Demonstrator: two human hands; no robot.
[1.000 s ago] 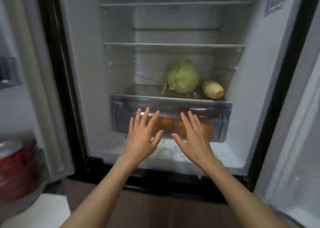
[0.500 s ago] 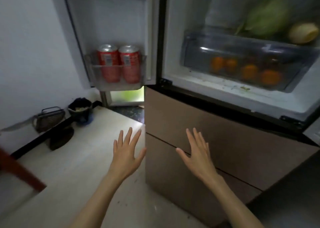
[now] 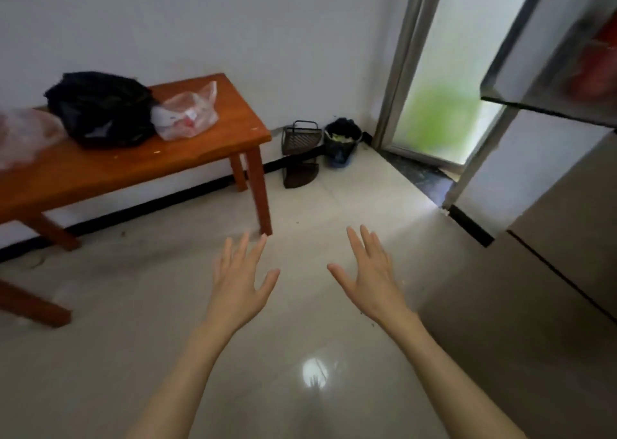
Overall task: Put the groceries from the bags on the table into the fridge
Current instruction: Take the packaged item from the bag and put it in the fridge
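Facing the wooden table (image 3: 140,166) with both hands out in front, over bare floor and well apart from anything. My left hand (image 3: 238,286) has its fingers straight and spread wide, holding nothing; my right hand (image 3: 370,280) is the same, thumb out, empty. Groceries sit on the tabletop in three bags: a black bag (image 3: 100,108) in the middle, a clear bag (image 3: 187,115) touching its right side with something red and white inside, and a pinkish bag (image 3: 23,138) at the left edge, partly cut off by the frame. Fridge (image 3: 551,255) stands at my right with its door (image 3: 551,81) open; red shapes on the door shelf are too blurred to name. Judgement on handling: thin plastic film, soft and slippery, no stiffness of its own, so contents will sag and swing. Clear bag looks light; its loose upper corner stands up and seems the natural place to pinch. Black bag is bulkier, probably heavier; I would gather its neck and support underneath. Contents unknown, so I treat them as fragile.
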